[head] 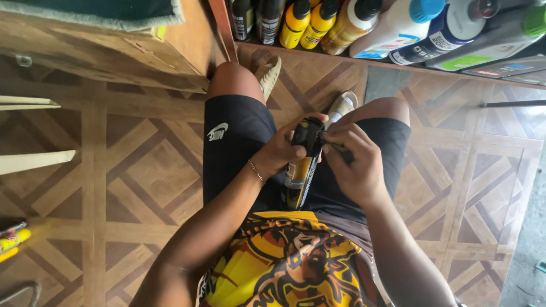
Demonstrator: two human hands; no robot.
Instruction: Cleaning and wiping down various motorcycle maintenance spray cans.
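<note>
Over your lap, at the middle of the scene, your left hand [280, 152] wraps the upper body of a black and yellow spray can [301, 165], grip closed around it, thumb lying up toward the cap. The can stands tilted, its base near your shirt and its top pointing away. Your right hand [355, 162] meets it from the right, fingers pinched shut at the can's top; what they pinch there is too small to tell. To the left, the patterned wooden floor [136, 182] lies open as far as a wooden cabinet [114, 51] at the far left. On the right the floor runs open to a grey strip at the edge. At the far side a shelf [398, 65] carries a row of bottles and cans [364, 23], yellow, white, blue and grey, lying packed side by side.
</note>
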